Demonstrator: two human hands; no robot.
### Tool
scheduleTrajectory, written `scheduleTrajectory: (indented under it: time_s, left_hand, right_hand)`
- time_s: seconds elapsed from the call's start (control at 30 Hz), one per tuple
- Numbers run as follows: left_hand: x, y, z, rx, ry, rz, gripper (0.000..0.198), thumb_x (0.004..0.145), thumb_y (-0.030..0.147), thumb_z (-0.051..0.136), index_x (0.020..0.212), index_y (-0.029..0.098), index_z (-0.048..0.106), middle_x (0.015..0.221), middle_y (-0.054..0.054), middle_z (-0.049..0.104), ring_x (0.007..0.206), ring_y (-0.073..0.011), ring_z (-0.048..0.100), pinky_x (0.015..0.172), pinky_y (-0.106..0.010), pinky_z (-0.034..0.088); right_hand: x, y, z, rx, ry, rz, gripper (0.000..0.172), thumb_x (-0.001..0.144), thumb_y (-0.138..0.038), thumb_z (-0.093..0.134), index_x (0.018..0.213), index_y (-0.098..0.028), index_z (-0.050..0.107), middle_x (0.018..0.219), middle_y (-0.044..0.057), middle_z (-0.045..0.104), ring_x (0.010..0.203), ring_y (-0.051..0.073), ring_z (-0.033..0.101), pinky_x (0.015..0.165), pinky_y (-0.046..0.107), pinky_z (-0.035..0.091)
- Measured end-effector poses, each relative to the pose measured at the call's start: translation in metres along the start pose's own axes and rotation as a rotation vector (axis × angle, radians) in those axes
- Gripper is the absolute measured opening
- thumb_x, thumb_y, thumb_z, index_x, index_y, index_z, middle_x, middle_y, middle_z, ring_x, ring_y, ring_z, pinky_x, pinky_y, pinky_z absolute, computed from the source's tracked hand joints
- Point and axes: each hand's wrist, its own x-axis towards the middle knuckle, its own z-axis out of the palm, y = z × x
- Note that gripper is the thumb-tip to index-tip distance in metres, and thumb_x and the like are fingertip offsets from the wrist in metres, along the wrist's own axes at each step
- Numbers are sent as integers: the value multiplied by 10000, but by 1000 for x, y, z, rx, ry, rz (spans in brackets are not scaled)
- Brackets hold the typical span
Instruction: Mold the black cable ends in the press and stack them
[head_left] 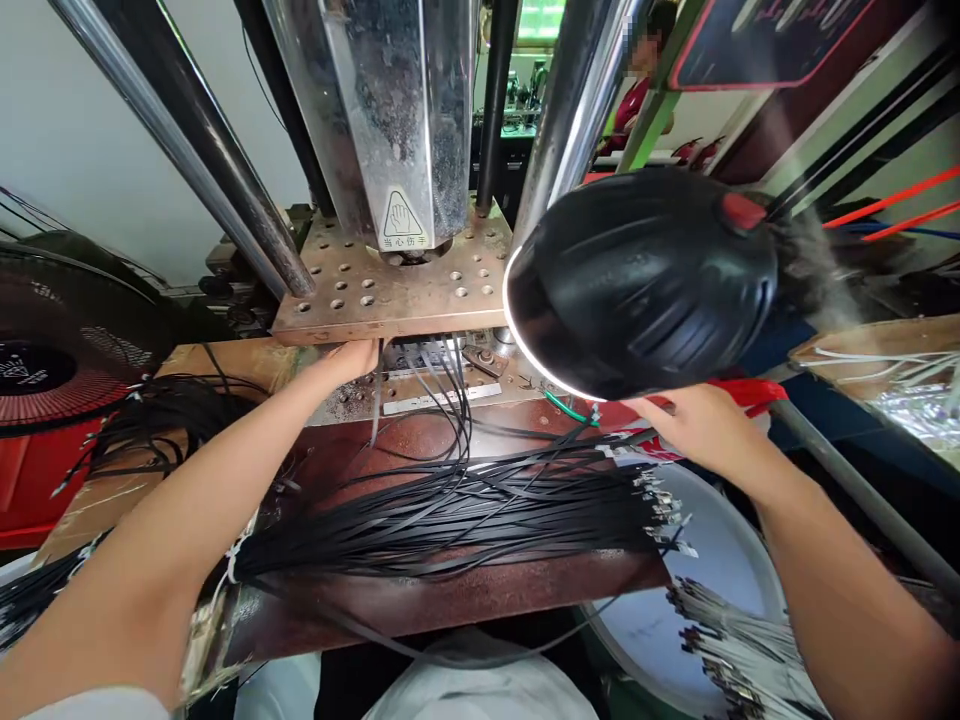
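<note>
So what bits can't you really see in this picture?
All in the head view:
Left hand: fingertips hidden by the metal plate.
Right hand: partly hidden behind the black lamp.
Black cords: some run under the plate, which hides their ends.
Fan: cut off by the left edge.
</note>
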Motion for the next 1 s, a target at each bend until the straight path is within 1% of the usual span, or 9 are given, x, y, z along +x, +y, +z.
scheduleTrajectory:
  time_s: [0.1, 0.2, 0.37, 0.47, 0.57, 0.7, 0.8, 0.9, 1.0]
  left_hand:
    - [-32, 4, -2, 32, -83, 23, 319, 841, 415, 320, 873, 184, 539, 930, -89, 596, 947, -238, 534, 911, -374, 417]
    - [-57, 4, 6, 38, -181, 18, 313, 851, 407, 298, 824, 182, 514, 874, -72, 579, 848, -210, 539, 840, -362, 450]
    - [-68, 7, 21, 36, -158, 13, 265, 812, 380, 407, 717, 165, 530, 898, -95, 576, 950, -240, 519, 928, -422, 400]
    - [-63, 18, 23, -84, -52, 76, 259, 802, 367, 470, 891, 153, 583, 1063, -95, 574, 1062, -222, 498, 984, -371, 373]
    - [-54, 30, 27, -288, 59, 157, 325, 832, 375, 464, 1056, 167, 571, 1068, -60, 602, 1007, -193, 546, 936, -321, 410]
    - [-46, 43, 36, -408, 135, 139, 397, 925, 372, 235, 985, 150, 559, 952, -69, 631, 885, -176, 590, 843, -306, 455]
    - [-44, 50, 38, -537, 270, 120, 351, 928, 400, 260, 919, 160, 516, 1019, -85, 608, 931, -170, 578, 850, -291, 444]
    - [-43, 57, 35, -555, 215, 134, 250, 890, 392, 376, 989, 174, 450, 934, -61, 605, 863, -156, 582, 805, -287, 460]
    - [-52, 58, 17, -465, 56, 161, 309, 856, 306, 383, 1129, 162, 385, 871, -46, 593, 776, -153, 584, 758, -298, 478]
  right_hand:
    - [49, -44, 26, 169, -1, -44, 266, 872, -334, 486, 977, -184, 680, 915, 59, 678, 832, 192, 612, 758, 329, 471]
    - [92, -82, 64, 328, -30, -66, 324, 851, -332, 524, 1100, -154, 629, 963, 75, 662, 834, 192, 591, 795, 361, 463]
    - [130, -121, 113, 511, -195, -160, 274, 835, -201, 514, 1066, -123, 639, 976, 68, 657, 797, 148, 572, 779, 311, 458]
    - [135, -129, 114, 560, -196, -182, 262, 849, -123, 436, 935, -76, 678, 885, 80, 665, 797, 143, 578, 762, 278, 442]
    - [134, -131, 105, 573, -143, -195, 243, 844, -129, 453, 885, -73, 686, 831, 75, 657, 776, 140, 579, 732, 258, 427]
    - [136, -137, 103, 550, -179, -240, 216, 823, -244, 534, 806, -94, 688, 759, 57, 635, 674, 132, 552, 659, 254, 407]
    - [140, -146, 107, 630, -121, -245, 313, 840, -353, 512, 762, -94, 669, 708, 47, 614, 648, 131, 536, 650, 258, 407]
    - [145, -156, 102, 753, -80, -208, 347, 868, -370, 460, 784, -90, 647, 663, 27, 597, 640, 125, 538, 648, 255, 421]
    - [140, -153, 86, 830, -197, -205, 259, 843, -290, 499, 968, -94, 615, 788, 43, 635, 670, 125, 567, 651, 254, 451]
